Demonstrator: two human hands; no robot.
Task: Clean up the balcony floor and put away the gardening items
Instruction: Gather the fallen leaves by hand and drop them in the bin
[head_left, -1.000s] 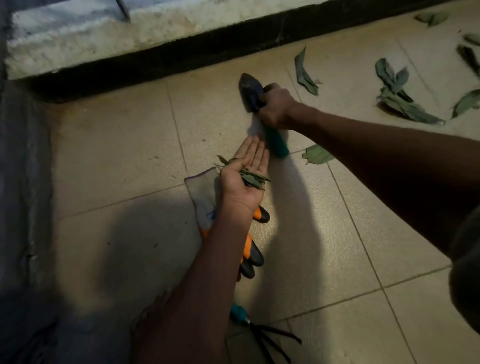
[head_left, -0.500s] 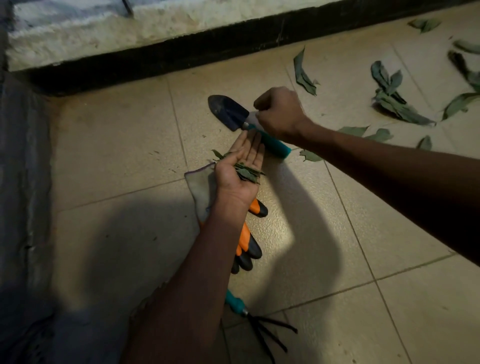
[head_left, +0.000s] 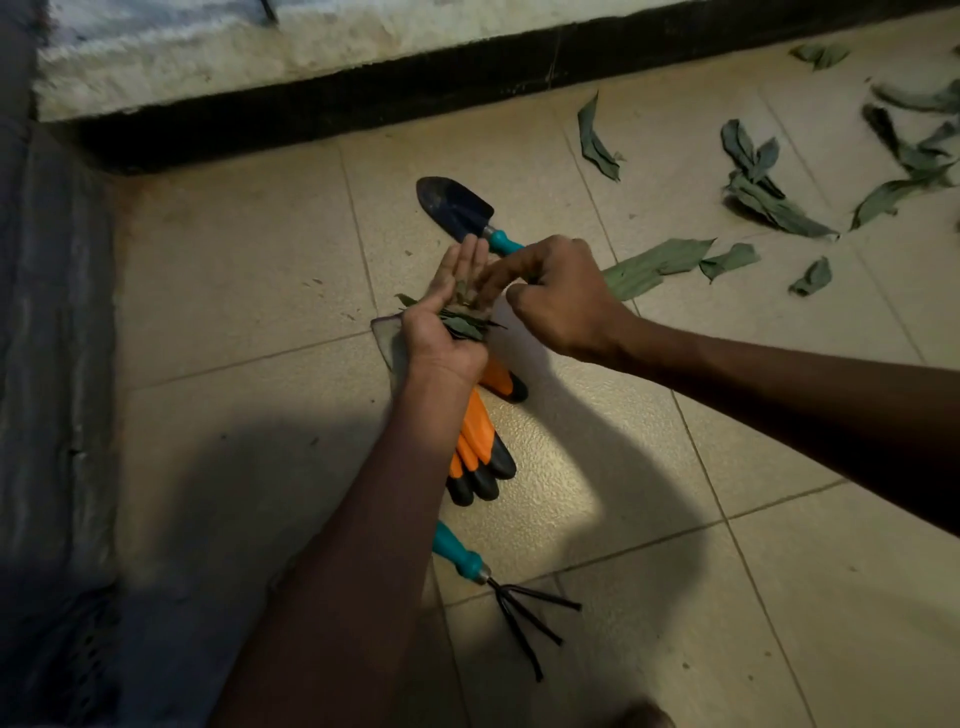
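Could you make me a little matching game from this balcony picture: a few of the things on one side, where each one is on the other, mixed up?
Things:
1. hand trowel
2. hand rake
3. small leaves
4. gardening gloves

Places:
A. in the palm of the left hand
B. on the tiles nearest the camera, prongs pointing right
C. on the floor beneath the left wrist
D. on the floor beyond both hands, toward the wall

Pairs: 1-D, 2-B, 3-A, 4-C

Home balcony: tiled floor, low wall, fallen leaves (garden tools too).
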